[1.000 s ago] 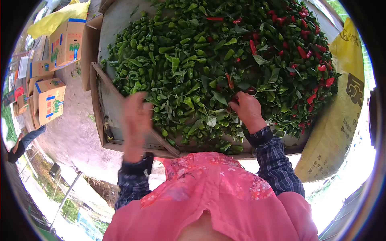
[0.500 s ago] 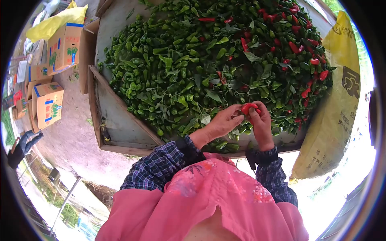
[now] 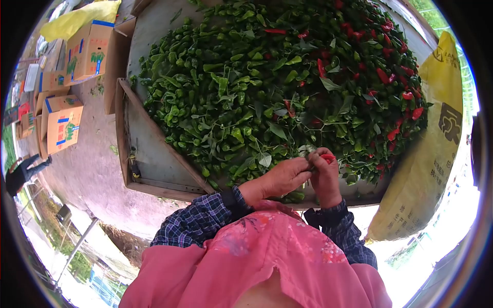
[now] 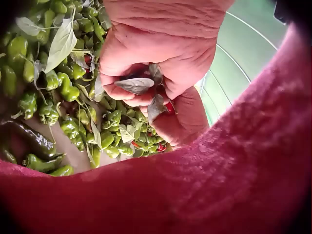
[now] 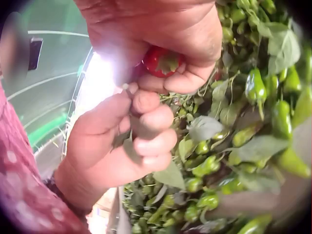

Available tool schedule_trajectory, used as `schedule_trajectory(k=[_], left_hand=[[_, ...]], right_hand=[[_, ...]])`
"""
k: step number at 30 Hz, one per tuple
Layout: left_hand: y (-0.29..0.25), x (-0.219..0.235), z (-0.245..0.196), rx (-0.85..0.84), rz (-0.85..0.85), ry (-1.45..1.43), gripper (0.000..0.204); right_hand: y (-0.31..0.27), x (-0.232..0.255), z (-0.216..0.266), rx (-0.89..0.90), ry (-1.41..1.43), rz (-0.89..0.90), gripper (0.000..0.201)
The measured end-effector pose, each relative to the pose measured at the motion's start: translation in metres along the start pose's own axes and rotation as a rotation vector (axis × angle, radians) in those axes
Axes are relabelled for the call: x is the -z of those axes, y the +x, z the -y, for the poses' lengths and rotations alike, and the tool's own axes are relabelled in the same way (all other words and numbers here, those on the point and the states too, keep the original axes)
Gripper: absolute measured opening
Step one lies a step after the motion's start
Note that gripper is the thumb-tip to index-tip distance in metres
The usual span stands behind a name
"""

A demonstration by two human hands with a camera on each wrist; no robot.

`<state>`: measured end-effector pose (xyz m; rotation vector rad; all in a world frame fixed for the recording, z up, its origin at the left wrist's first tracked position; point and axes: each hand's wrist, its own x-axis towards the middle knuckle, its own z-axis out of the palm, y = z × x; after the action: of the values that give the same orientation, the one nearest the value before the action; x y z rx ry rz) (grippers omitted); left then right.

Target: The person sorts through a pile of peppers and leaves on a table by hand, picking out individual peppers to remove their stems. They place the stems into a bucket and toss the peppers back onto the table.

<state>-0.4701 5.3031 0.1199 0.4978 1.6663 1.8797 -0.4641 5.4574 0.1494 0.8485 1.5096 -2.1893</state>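
Note:
My right hand point(image 3: 326, 179) grips a red pepper point(image 5: 163, 61), its green cap showing between thumb and fingers in the right wrist view. Close against it, my left hand point(image 3: 282, 177) has its fingers curled round a sprig of small leaves point(image 4: 136, 86). Both hands meet above the near edge of a large heap of green peppers point(image 3: 205, 97). More red peppers point(image 3: 382, 76) lie mixed in at the heap's right side. The left hand's curled fingers show well in the right wrist view, with leaf tips between them.
A wooden rim point(image 3: 159, 191) edges the table, with a slanted slat point(image 3: 159, 134) at its left corner. A yellow sack point(image 3: 426, 169) leans along the right side. Cardboard boxes point(image 3: 87, 54) stand on the left, and a person point(image 3: 23, 174) is beyond them.
The left hand came from the table's left side to meet the right. The right hand lifted a red pepper from the heap. Leaves now show in the left hand's grasp.

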Motion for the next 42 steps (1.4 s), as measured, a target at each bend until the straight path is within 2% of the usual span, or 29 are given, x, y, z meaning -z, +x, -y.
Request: schedule_trajectory(k=[1,3,4,5,7,9,10,11,13,14,15,16,18,23,25,29,31,32,34,35,36,37,38,39,41,42], left_hand=[[0.001,0.005,-0.002,0.0,-0.007,-0.002,0.015],[0.002,0.012,-0.007,0.083,0.043,-0.102,0.016],[-0.001,0.011,-0.006,0.081,0.039,-0.106,0.016],[-0.007,0.005,-0.002,0.045,0.102,-0.078,0.016],[-0.015,0.005,0.009,0.006,0.166,-0.044,0.016],[-0.03,0.009,0.019,-0.279,0.158,0.434,0.016],[-0.024,0.02,0.014,-0.362,0.014,0.54,0.018],[-0.015,0.029,0.01,-0.365,0.014,0.538,0.018],[0.003,0.047,0.005,-0.006,-0.261,0.617,0.019],[0.015,0.056,0.007,0.045,-0.364,0.636,0.018],[0.025,0.065,0.008,0.097,-0.465,0.654,0.017],[0.031,0.071,0.016,0.095,-0.465,0.654,0.017],[0.041,0.079,0.035,0.172,-0.467,0.848,0.013],[0.043,0.083,0.039,0.204,-0.444,0.999,0.013],[0.043,0.08,0.037,0.216,-0.434,1.044,0.015],[0.057,0.076,0.039,0.234,-0.506,1.123,0.015],[0.06,0.072,0.041,0.338,-0.432,1.185,0.021],[0.06,0.071,0.041,0.334,-0.435,1.182,0.021],[0.059,0.07,0.042,0.374,-0.315,1.215,0.02],[0.056,0.067,0.043,0.374,-0.318,1.215,0.02],[0.052,0.064,0.044,0.305,-0.366,1.198,0.02],[0.049,0.061,0.042,0.239,-0.412,1.179,0.019],[0.045,0.06,0.042,0.244,-0.407,1.176,0.019],[0.038,0.06,0.042,0.201,-0.463,1.095,0.02],[0.028,0.065,0.038,0.154,-0.503,1.007,0.02],[0.022,0.072,0.038,0.212,-0.538,0.832,0.022]], right_hand=[[0.004,-0.005,0.003,0.002,0.157,-0.002,0.013],[0.02,0.004,0.007,0.008,0.207,0.053,0.01],[0.031,0.01,0.016,-0.002,0.479,-0.003,0.009],[0.04,0.011,0.025,-0.014,0.75,-0.059,0.009],[0.052,0.008,0.043,0.022,0.746,-0.001,0.008],[0.055,0.009,0.055,0.105,0.097,0.21,0.009],[0.055,0.001,0.064,0.074,-0.339,0.168,0.013],[0.061,-0.002,0.063,0.076,-0.341,0.166,0.013],[0.076,-0.002,0.055,0.188,-1.046,0.192,0.01],[0.086,0.005,0.051,0.187,-1.047,0.191,0.01],[0.096,0.016,0.046,0.37,-1.301,0.127,0.007],[0.101,0.022,0.044,0.562,-1.55,0.056,0.007],[0.104,0.022,0.047,0.595,-1.611,0.016,0.008],[0.102,0.015,0.041,0.646,-1.835,-0.025,0.008],[0.104,0.013,0.035,0.572,-2.076,0.025,0.005],[0.098,0.013,0.033,0.554,-2.116,0.032,0.005],[0.086,0.017,0.029,0.533,-2.104,0.078,0.005],[0.081,0.022,0.027,0.535,-2.097,0.089,0.006],[0.075,0.029,0.027,0.53,-2.075,0.134,0.007],[0.073,0.032,0.027,0.522,-2.047,0.181,0.01],[0.072,0.038,0.029,0.524,-2.048,0.182,0.01],[0.07,0.043,0.031,0.556,-1.795,0.121,0.012],[0.066,0.047,0.03,0.572,-1.541,0.063,0.014],[0.062,0.052,0.03,0.562,-1.541,0.061,0.014],[0.051,0.049,0.044,0.13,-0.621,0.02,0.017],[0.045,0.051,0.053,0.034,-0.57,0.062,0.017]])
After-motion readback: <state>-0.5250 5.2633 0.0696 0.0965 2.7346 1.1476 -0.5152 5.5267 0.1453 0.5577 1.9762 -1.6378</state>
